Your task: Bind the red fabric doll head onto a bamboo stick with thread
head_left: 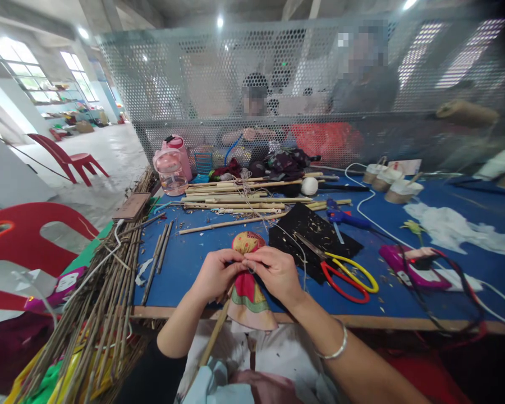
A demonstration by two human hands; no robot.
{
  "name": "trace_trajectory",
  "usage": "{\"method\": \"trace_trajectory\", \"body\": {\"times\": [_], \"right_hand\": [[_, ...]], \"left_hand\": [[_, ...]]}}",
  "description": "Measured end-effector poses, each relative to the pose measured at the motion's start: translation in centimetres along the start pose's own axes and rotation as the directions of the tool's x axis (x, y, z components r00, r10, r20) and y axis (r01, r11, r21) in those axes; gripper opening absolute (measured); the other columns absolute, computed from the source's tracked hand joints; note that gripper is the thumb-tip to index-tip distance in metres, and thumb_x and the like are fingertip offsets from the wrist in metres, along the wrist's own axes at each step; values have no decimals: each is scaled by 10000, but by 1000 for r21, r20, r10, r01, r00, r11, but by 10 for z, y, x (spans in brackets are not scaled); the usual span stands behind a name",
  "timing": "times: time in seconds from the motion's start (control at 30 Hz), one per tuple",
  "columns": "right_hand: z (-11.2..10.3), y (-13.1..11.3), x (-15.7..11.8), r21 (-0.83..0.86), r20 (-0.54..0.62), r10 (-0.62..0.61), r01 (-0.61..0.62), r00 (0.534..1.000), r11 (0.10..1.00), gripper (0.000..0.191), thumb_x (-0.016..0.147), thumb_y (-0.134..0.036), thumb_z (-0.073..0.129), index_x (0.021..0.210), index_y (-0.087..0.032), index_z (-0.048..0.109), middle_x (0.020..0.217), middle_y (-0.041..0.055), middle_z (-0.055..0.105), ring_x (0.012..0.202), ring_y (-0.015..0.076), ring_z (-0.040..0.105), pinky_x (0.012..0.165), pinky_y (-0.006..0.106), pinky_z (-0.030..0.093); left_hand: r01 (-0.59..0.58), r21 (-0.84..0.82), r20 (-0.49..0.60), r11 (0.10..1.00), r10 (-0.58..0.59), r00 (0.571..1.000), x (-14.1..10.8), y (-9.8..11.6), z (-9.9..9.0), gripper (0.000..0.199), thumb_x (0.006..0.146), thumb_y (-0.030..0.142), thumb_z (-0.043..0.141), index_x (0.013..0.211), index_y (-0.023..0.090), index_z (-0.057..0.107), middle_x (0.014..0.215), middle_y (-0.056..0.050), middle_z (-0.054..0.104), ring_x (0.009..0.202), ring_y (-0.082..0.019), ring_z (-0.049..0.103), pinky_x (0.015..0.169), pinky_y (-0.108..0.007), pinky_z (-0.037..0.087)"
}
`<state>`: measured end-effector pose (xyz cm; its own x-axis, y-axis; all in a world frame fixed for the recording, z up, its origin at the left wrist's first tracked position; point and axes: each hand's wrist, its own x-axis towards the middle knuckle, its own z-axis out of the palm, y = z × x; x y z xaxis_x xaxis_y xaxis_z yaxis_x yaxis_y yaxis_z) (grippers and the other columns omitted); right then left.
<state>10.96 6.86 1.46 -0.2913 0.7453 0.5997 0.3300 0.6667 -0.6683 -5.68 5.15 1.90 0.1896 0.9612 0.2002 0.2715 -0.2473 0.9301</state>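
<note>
A patterned cloth (246,292), red, yellow and green, is gathered near the table's front edge. Above the gather it forms a rounded bulge (248,241); below, it flares out like a skirt. My left hand (219,272) pinches the narrow neck with thumb and forefinger. From the other side my right hand (278,272) closes on the same neck, its fingertips meeting the left ones. Whether thread lies between the fingertips I cannot make out. A bamboo stick (215,334) slants down from beneath the cloth toward my lap.
Scissors (347,275) with red and yellow handles lie on black cloth (292,233) to the right. Behind are bamboo sticks (235,199), a white string ball (310,186) and a blue glue gun (347,217). Bundled twigs (109,286) line the left edge. People sit beyond a perforated screen (219,73).
</note>
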Motion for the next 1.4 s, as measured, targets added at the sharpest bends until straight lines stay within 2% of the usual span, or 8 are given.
{"method": "trace_trajectory", "body": {"times": [0.23, 0.4, 0.57, 0.73, 1.13, 1.2, 1.3, 1.4], "right_hand": [[-1, 1, 1, 4, 27, 22, -23, 999, 1000, 131, 815, -218, 617, 843, -233, 744, 767, 47, 716, 703, 165, 653, 662, 276, 524], [-7, -1, 3, 3, 77, 31, -31, 997, 1000, 141, 832, -243, 598, 856, -214, 734, 812, 52, 725, 736, 167, 660, 701, 267, 512], [-22, -3, -6, -130, -28, 201, -203, 979, 970, 209, 870, -272, 506, 733, -175, 630, 640, 21, 645, 581, 140, 579, 566, 240, 436], [-24, 5, -25, -212, -93, 317, -330, 944, 920, 252, 859, -303, 494, 644, -179, 533, 532, -14, 534, 460, 112, 459, 474, 226, 348], [-22, 5, -35, -222, -82, 388, -396, 918, 891, 263, 867, -317, 460, 649, -185, 524, 560, 0, 551, 507, 127, 499, 497, 228, 375], [-25, 3, -35, -206, -25, 403, -400, 915, 893, 248, 875, -334, 452, 706, -182, 551, 616, 10, 577, 558, 136, 531, 542, 238, 410], [-36, -2, -34, -190, 61, 424, -407, 903, 894, 317, 805, -394, 570, 1034, -178, 540, 803, 31, 613, 644, 145, 558, 586, 250, 458], [-62, 1, -25, -191, -28, 382, -380, 924, 905, 542, 791, -423, 581, 1239, -180, 398, 962, 68, 599, 711, 152, 572, 602, 259, 482]], "left_hand": [[44, -24, -4, 999, -44, 999, -1, 0, -1, 201, 786, 322, 605, 823, 163, 723, 787, -43, 729, 723, -166, 636, 691, -254, 485], [136, -111, -113, 985, -148, 982, -6, 2, 2, 133, 776, 242, 538, 756, 146, 628, 658, -12, 658, 584, -121, 582, 562, -214, 447], [249, 117, -270, 961, -211, 940, -16, 1, -1, 95, 743, 199, 471, 671, 183, 530, 480, 66, 496, 398, -78, 420, 422, -188, 313], [301, 322, -339, 897, -187, 922, -20, -5, -7, 128, 709, 214, 477, 589, 187, 513, 468, 55, 499, 441, -94, 430, 465, -200, 308], [383, 356, -362, 852, -252, 897, -20, -11, -6, 141, 710, 213, 483, 583, 187, 538, 500, 25, 538, 501, -128, 479, 513, -232, 331], [350, 292, -327, 890, -251, 911, -18, -14, -12, 161, 759, 280, 498, 736, 170, 612, 615, -6, 616, 571, -147, 532, 563, -247, 380], [312, 215, -341, 925, -229, 912, -15, -11, -20, 382, 827, 407, 467, 1061, 139, 607, 931, -90, 680, 799, -197, 604, 736, -301, 434], [293, 325, -289, 899, -200, 936, -13, 0, -18, 392, 860, 423, 410, 1005, 152, 653, 993, -110, 668, 926, -225, 590, 838, -333, 406]]}}
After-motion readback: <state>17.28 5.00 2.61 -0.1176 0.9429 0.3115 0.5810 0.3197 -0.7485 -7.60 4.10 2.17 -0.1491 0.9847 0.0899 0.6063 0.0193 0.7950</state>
